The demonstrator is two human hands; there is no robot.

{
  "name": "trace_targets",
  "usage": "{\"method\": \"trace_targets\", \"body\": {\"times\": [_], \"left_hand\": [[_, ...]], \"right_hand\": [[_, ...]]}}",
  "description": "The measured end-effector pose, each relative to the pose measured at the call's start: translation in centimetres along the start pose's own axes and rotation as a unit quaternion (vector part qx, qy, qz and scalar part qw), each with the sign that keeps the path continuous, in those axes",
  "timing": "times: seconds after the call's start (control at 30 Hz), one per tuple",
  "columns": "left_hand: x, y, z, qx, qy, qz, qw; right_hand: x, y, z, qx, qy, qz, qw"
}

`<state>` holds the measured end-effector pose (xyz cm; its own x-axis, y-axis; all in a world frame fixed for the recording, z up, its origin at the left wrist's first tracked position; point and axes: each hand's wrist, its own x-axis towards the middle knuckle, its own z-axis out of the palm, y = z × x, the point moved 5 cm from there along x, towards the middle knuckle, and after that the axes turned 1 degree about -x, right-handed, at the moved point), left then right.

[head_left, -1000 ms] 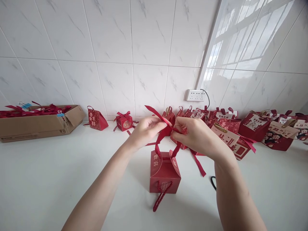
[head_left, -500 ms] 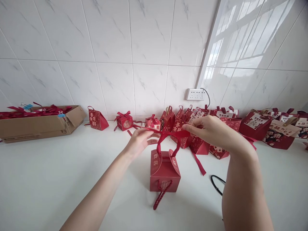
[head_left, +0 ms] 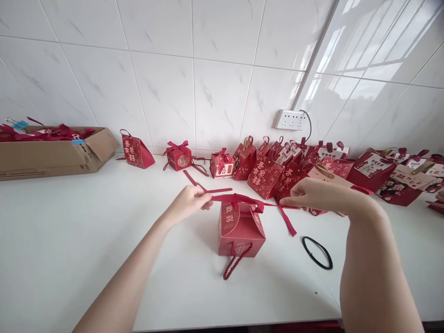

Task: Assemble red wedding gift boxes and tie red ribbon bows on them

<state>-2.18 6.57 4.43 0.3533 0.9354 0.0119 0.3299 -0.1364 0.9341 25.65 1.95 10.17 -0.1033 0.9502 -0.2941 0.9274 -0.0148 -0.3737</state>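
A red gift box [head_left: 242,235] with light lettering stands upright on the white table, a twisted cord handle [head_left: 237,261] hanging at its front. Across its top runs a red ribbon [head_left: 239,198], stretched nearly level and crossed over above the lid. My left hand [head_left: 189,203] pinches the ribbon's left part, with a loose tail lying beyond the fingers. On the other side, my right hand [head_left: 307,196] grips the right part between thumb and fingers, and a ribbon end dangles below it.
A cardboard carton [head_left: 52,157] full of red ribbons and clips sits at the left. Along the wall stand a red triangular box [head_left: 137,150], a bow-tied box [head_left: 178,156] and several more red boxes [head_left: 265,175]. A black loop [head_left: 317,253] lies right of the gift box. A power strip [head_left: 289,120] hangs on the tiles.
My hands have moved apart and down, pulling the ribbon from raised loops to a tight, flat crossing on the box top. The camera view has tilted downward.
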Motion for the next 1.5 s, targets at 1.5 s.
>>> {"method": "trace_targets", "body": {"times": [1.5], "left_hand": [[-0.1, -2.5, 2.8, -0.01, -0.298, -0.054, 0.953]], "right_hand": [[4.7, -0.1, 9.8, 0.367, -0.182, -0.235, 0.881]]}}
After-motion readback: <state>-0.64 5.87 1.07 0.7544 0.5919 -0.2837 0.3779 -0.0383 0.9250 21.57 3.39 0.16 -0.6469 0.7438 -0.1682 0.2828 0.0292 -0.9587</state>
